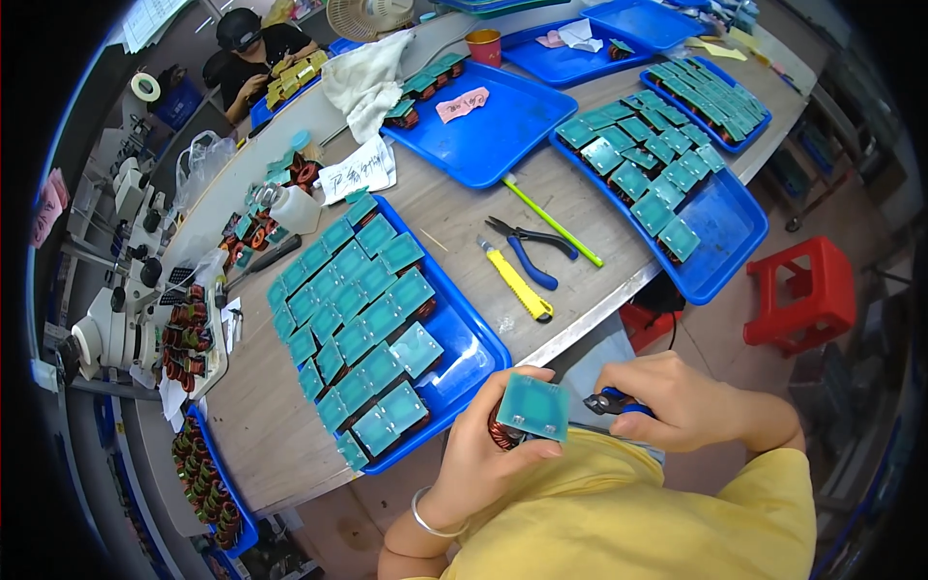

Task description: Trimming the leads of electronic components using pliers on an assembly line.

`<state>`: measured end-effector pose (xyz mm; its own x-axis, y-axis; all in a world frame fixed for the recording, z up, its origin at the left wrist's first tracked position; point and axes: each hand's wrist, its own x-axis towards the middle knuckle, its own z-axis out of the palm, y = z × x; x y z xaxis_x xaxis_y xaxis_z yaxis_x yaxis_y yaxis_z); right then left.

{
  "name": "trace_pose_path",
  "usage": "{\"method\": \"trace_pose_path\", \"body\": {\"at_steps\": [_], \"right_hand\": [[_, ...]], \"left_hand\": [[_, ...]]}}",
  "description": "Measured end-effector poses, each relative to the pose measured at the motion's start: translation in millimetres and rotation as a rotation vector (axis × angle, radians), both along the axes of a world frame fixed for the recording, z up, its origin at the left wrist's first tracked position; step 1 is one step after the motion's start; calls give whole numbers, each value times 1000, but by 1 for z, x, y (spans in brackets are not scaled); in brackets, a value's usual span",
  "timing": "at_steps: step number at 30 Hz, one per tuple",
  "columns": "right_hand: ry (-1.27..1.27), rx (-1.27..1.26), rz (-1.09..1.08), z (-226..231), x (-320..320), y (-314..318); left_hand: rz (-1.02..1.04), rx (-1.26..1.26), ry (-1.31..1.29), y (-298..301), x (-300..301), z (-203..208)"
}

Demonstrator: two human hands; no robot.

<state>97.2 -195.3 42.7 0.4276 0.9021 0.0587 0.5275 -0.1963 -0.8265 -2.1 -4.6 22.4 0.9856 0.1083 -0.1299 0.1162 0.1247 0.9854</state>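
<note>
My left hand (481, 469) is closed around a copper-wound coil (499, 427) capped by a square green circuit board (535, 404), whose face is turned up. A pair of blue-handled cutters (609, 402) sits in my right hand (681, 398), its dark jaws pointing at the board, with a small gap between them. Most of its handles are hidden in my fingers. Just beyond my left hand, a blue tray (474, 350) carries rows of similar board-topped coils (353, 333). Both hands are in front of the table's near edge.
On the table (454, 217) lie a yellow utility knife (517, 282), blue-handled pliers (536, 246) and a green stick (553, 220). More blue trays (710, 253) hold coils toward the right. A red stool (807, 295) stands on the floor; another person (266, 58) works at the far left.
</note>
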Motion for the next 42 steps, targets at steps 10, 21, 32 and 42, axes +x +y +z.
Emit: {"method": "trace_pose_path", "body": {"at_steps": [10,21,32,42], "right_hand": [[-19,-17,12,2,1,5],[-417,-25,-17,8,-8,12],[-556,-11,-34,11,-14,12],[-591,-9,-27,13,-16,12]], "left_hand": [[-179,-409,168,5,1,7],[-154,93,-90,10,-8,-1],[-80,464,-222,9,-11,4],[-69,455,-322,7,-11,4]]}}
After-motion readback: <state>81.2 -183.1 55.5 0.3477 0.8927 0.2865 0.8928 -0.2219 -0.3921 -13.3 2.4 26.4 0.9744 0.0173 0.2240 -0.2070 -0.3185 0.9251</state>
